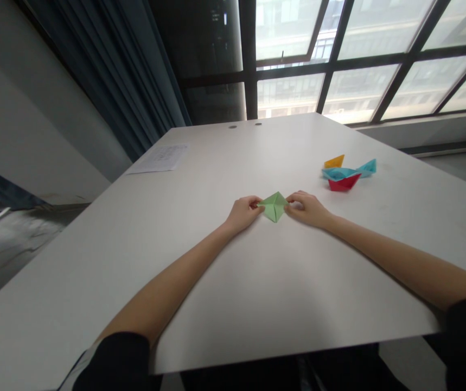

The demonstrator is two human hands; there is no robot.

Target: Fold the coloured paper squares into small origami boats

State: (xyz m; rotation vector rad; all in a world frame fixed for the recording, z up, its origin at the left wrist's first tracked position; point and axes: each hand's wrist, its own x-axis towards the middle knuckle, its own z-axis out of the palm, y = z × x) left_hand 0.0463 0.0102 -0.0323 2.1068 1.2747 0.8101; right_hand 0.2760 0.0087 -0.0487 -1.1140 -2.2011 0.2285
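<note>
A large white table [257,304] fills most of the view and runs away from the person toward a wall of dark-framed windows [338,81], with a blue-grey curtain [127,81] hanging at the far left. Two bare forearms in dark sleeves reach from the bottom edge toward the middle of the tabletop. A printed sheet [160,158] lies flat near the far left edge of the table. To the right, beyond the hands, three small paper boats sit close together: an orange boat [334,161] farthest back, a turquoise boat [349,171] in the middle and a red boat [343,182] nearest, the red one touching or overlapping the turquoise one. At the centre of the table lies the green folded paper [274,206], a small diamond shape with a crease down its middle, resting on or just above the surface. The left hand [244,212] pinches its left corner and the right hand [308,209] pinches its right corner, so both hands are closed on the piece, one at each side. The exact finger placement is too small to make out. The piece looks very light and thin, stiffened only by its layered folds. It would likely crush or tear under a hard squeeze and slide easily on the smooth tabletop. The two side corners, where the layers meet, seem the soundest places to grip it.
</note>
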